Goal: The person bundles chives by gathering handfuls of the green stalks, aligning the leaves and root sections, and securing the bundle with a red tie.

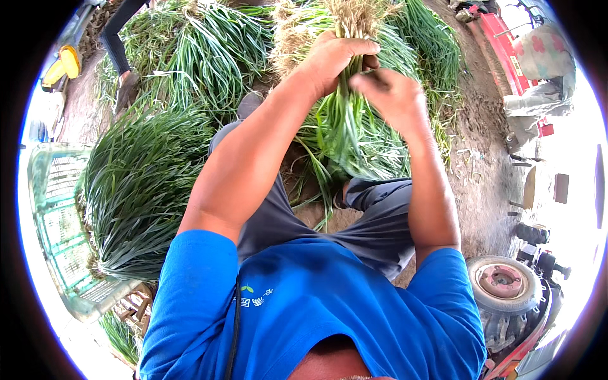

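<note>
My left hand (339,57) is closed round a bunch of Chinese chives (349,114) just below its pale roots. The roots point away from me and the green leaves hang towards my lap. Close beside the stems is my right hand (392,92), blurred, its fingers curled near the bunch; whether it grips any leaves is unclear. Behind the held bunch lie more chives with straw-coloured roots (289,38).
Heaps of chives (213,52) cover the ground ahead. At left, a large pile (142,190) leans against a green plastic crate (61,209). Another person's leg (116,42) shows upper left. A wheeled machine's tyre (506,285) is at right, red machinery (503,52) upper right.
</note>
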A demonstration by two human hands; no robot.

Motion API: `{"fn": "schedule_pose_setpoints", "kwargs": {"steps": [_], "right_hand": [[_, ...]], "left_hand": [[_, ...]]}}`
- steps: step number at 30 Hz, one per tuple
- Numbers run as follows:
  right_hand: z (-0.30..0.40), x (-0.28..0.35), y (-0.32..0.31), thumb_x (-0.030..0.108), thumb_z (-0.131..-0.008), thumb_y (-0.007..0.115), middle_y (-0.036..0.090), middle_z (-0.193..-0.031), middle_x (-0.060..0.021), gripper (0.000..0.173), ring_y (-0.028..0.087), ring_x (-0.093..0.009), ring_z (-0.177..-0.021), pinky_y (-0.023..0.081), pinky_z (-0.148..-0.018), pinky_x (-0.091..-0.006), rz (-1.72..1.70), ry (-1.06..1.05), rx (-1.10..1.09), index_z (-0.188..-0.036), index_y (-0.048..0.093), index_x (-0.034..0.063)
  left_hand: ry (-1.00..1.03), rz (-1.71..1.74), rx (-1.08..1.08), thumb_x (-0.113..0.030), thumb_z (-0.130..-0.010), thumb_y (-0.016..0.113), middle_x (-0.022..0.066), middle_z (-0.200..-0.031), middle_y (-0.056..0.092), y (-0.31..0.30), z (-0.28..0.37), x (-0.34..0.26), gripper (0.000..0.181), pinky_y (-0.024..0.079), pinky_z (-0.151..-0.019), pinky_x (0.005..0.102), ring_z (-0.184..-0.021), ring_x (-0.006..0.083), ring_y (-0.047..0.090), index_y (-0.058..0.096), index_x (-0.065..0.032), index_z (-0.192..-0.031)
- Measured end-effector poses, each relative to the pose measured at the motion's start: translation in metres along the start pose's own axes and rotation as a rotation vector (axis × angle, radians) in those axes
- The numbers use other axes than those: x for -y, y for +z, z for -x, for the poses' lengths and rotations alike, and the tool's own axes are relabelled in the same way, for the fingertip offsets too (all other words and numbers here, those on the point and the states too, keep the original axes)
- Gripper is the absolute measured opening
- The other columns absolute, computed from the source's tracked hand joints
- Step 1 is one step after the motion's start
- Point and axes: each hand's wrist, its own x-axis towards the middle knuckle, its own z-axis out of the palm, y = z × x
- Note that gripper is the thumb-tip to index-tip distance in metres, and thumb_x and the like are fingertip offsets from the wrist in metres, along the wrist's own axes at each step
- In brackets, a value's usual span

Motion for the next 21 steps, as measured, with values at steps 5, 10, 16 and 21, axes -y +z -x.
{"fn": "schedule_pose_setpoints", "kwargs": {"steps": [5,10,16,21], "right_hand": [[-0.026,-0.009,-0.027,0.086,-0.085,0.053,0.072,-0.107,-0.0152,0.093,0.068,-0.027,-0.105,0.054,-0.093,-0.0443,-0.442,-0.255,-0.570,-0.137,0.064,0.0097],[-0.027,0.010,-0.010,0.081,-0.096,0.037,0.072,-0.114,-0.0196,0.089,0.069,-0.029,-0.104,0.054,-0.089,-0.0437,-0.348,-0.268,-0.184,-0.140,0.062,0.0074],[-0.039,-0.009,-0.015,0.041,-0.099,0.069,0.074,-0.104,-0.0084,0.048,0.065,-0.012,-0.083,0.053,-0.073,-0.0289,-0.813,-0.201,-0.399,-0.125,0.070,0.0010],[-0.032,-0.004,-0.016,0.026,-0.095,0.077,0.074,-0.098,-0.0022,0.031,0.065,-0.008,-0.088,0.051,-0.079,-0.0226,-0.707,-0.195,-0.314,-0.112,0.075,-0.0001]], "left_hand": [[0.011,-0.250,0.128,-0.010,-0.075,0.084,0.0112,-0.073,0.070,0.003,0.016,-0.001,0.018,0.054,-0.060,0.0317,-0.062,0.0190,0.067,0.073,0.0006,-0.084],[-0.052,-0.402,0.296,-0.010,-0.078,0.078,0.0131,-0.083,0.075,0.006,0.014,0.010,0.019,0.057,-0.074,0.0334,-0.076,0.0199,0.071,0.073,0.0013,-0.093],[-0.066,-0.255,0.259,-0.003,-0.080,0.074,0.0138,-0.085,0.073,-0.001,0.022,-0.007,0.014,0.058,-0.073,0.0350,-0.078,0.0235,0.072,0.071,0.0025,-0.093],[-0.061,-0.203,0.222,0.002,-0.081,0.072,0.0151,-0.084,0.073,-0.007,0.024,-0.013,0.017,0.059,-0.070,0.0362,-0.077,0.0245,0.072,0.069,0.0042,-0.097]]}}
